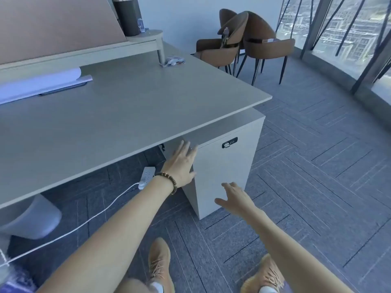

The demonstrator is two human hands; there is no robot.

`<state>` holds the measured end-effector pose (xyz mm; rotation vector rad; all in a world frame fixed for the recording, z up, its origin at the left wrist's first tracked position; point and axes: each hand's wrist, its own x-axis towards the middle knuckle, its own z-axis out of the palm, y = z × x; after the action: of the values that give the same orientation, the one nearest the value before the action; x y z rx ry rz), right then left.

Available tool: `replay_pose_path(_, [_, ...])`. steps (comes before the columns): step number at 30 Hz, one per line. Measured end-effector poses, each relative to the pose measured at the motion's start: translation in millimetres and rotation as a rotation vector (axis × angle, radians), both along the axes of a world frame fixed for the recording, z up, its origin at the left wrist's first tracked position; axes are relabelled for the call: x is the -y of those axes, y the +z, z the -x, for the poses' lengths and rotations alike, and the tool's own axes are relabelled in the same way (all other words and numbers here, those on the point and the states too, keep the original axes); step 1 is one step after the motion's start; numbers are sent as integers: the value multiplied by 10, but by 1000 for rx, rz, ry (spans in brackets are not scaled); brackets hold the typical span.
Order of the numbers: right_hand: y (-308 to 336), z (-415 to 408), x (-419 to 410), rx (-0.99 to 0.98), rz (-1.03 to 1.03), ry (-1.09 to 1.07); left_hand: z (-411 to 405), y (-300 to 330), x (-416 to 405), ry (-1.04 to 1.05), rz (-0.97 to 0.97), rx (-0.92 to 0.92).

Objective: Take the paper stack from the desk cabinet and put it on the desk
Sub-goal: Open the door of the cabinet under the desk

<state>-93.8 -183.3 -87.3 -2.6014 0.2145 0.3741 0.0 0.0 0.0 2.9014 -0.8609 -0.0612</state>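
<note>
The white desk cabinet (224, 174) stands under the right end of the grey desk (118, 115), its door closed, with a black combination lock (229, 142) near the top. My left hand (182, 163), a bead bracelet on its wrist, rests with spread fingers at the door's upper left edge. Lower down, my right hand (234, 197) hovers open in front of the door. Neither hand holds anything. No paper stack shows; the cabinet's inside is hidden.
On the desk lie a white paper roll (40, 83) at the left and a small plastic packet (172, 61) at the back. A power strip (147, 174) with cable lies on the carpet under the desk. Brown chairs (243, 43) stand behind. My shoes are at the bottom.
</note>
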Motion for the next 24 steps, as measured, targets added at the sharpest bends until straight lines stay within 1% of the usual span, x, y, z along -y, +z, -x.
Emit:
replay_pose_path(1, [-52, -77, -11, -3, -6, -10, -94, -53, 18, 8, -35, -16])
replay_pose_path(5, [-415, -367, -64, -38, -24, -32, -446, -202, 43, 5, -61, -25])
replay_pose_path(6, [-425, -365, -97, -47, -35, -41, -420, -182, 40, 0, -49, -13])
replay_pose_path(8, [-844, -780, -85, -73, -100, -82, -849, -387, 149, -7, -29, 1])
replay_pose_path(10, [-880, -802, -158, -66, -143, -119, -830, -334, 94, -10, 31, 36])
replay_pose_path(14, [-1176, -1021, -281, -14, -309, -267, -919, -450, 88, -68, 125, 109])
replay_pose_path(18, [-1352, -1217, -531, 68, -460, -499, -938, -514, 91, -77, 138, 140])
replay_pose_path(21, [-1392, -1340, -704, 149, -475, -634, -957, -552, 86, -87, 150, 158])
replay_pose_path(24, [-1401, -1391, -753, 209, -414, -659, -972, -560, 90, -74, 151, 155])
